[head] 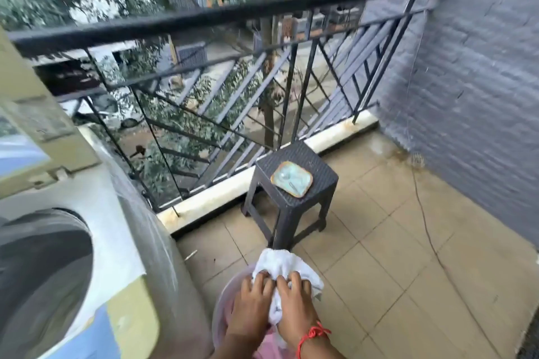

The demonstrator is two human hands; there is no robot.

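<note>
Directly over the basin (218, 312), the white cloth (280, 262) is held bunched in both hands. The left hand (249, 304) and right hand (294, 306) sit side by side on it, knuckles up, and their fingers (262, 277) are curled into the fabric and gripping it, not spread flat. The cloth's long axis runs away from the person: one bundled end rises past the fingertips on the far side of the basin, toward the stool (309, 154), and the other end trails down between the wrists into the basin. Neither hand is nearer, since both already hold the middle of the cloth, with the right covering slightly more of it. A wringing twist, if that comes next, would turn about this near-to-far axis — and the loose far end looks like the part most likely to flop over the basin's rim onto the floor tiles.
</note>
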